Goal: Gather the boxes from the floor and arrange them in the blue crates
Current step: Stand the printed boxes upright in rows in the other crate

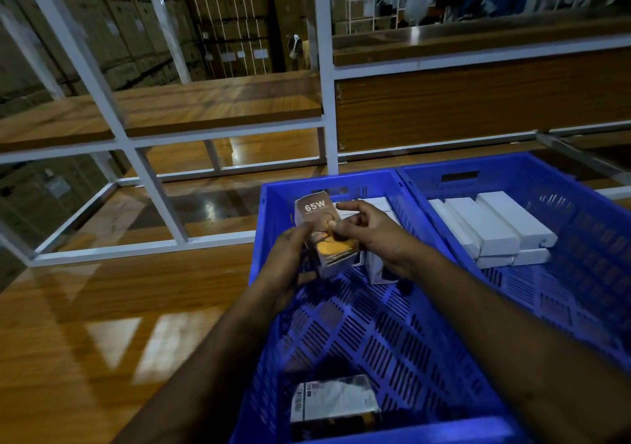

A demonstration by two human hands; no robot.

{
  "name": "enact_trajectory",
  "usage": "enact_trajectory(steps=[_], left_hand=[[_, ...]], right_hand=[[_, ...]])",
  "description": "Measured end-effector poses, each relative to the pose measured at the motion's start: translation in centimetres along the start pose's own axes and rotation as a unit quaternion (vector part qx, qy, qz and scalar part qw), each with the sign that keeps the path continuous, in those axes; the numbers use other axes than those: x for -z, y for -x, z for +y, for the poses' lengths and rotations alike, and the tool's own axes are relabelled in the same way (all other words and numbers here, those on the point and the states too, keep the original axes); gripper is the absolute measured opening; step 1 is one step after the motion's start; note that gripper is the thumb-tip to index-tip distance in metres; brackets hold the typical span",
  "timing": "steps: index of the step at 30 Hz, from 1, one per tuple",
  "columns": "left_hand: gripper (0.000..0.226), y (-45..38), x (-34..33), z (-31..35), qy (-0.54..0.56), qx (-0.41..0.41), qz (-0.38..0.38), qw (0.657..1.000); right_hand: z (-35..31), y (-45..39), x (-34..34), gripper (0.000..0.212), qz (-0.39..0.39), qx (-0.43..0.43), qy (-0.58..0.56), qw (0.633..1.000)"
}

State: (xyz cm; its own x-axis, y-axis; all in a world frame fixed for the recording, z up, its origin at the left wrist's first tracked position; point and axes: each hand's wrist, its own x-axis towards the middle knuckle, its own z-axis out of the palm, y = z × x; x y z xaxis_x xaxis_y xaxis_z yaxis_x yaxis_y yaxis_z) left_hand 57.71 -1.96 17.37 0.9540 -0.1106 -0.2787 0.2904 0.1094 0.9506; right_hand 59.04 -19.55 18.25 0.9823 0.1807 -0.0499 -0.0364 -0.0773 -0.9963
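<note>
Two blue crates stand side by side on a wooden shelf. Over the far end of the left crate (269, 225) both hands hold a small box marked "65W" (316, 211), tilted. My left hand (285, 259) grips its lower left side and my right hand (372, 235) pinches its right side. White boxes (379, 266) stand in the crate just behind and beside the held box. Another box (336, 401) lies at the crate's near end. The right crate (597, 232) holds several white boxes (495, 228) in rows.
The crates sit on a glossy wooden shelf (102, 324) inside a white metal rack (324, 102). More wooden shelves lie behind and above. Stacked cardboard cartons (225, 23) fill the dark background.
</note>
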Motion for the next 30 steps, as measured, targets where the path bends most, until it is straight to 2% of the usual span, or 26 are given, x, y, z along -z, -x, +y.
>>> enact_trajectory(steps=[3, 5, 9, 12, 14, 16, 20, 28, 30], left_hand=[[0.045, -0.2, 0.3, -0.5, -0.021, -0.033, 0.013, 0.999], [0.055, -0.6, 0.5, -1.1, -0.066, -0.068, 0.018, 0.995], [0.056, -0.8, 0.5, -1.5, -0.145, -0.141, 0.008, 0.979], [0.058, -0.7, 0.5, -1.4, -0.207, -0.15, 0.042, 0.966], [0.053, -1.0, 0.4, -1.5, -0.24, -0.145, 0.056, 0.958], [0.05, -1.3, 0.4, -1.7, -0.261, -0.14, 0.046, 0.954], [0.043, -1.5, 0.8, -1.6, -0.239, -0.134, 0.055, 0.96], [0.041, -1.7, 1.3, -1.7, -0.187, -0.143, 0.104, 0.966], [0.039, -1.6, 1.2, -1.7, -0.188, -0.149, 0.109, 0.965]], right_hand=[[0.3, 0.1, 0.3, 0.081, -0.031, 0.013, 0.061, 0.998], [0.4, 0.3, 0.1, 0.092, -0.052, 0.037, 0.105, 0.992], [1.1, 0.0, -0.3, 0.103, -0.028, 0.113, 0.217, 0.969], [1.3, -0.2, 0.0, 0.108, -0.007, 0.137, 0.306, 0.942], [1.5, -0.3, 0.3, 0.106, -0.013, 0.15, 0.341, 0.928], [1.9, -0.6, 0.8, 0.096, -0.018, 0.151, 0.359, 0.921], [2.7, -1.3, 1.7, 0.074, 0.0, 0.127, 0.367, 0.922], [3.8, -3.5, 1.4, 0.064, 0.047, 0.075, 0.385, 0.919], [4.1, -3.8, 1.5, 0.061, 0.047, 0.064, 0.363, 0.929]])
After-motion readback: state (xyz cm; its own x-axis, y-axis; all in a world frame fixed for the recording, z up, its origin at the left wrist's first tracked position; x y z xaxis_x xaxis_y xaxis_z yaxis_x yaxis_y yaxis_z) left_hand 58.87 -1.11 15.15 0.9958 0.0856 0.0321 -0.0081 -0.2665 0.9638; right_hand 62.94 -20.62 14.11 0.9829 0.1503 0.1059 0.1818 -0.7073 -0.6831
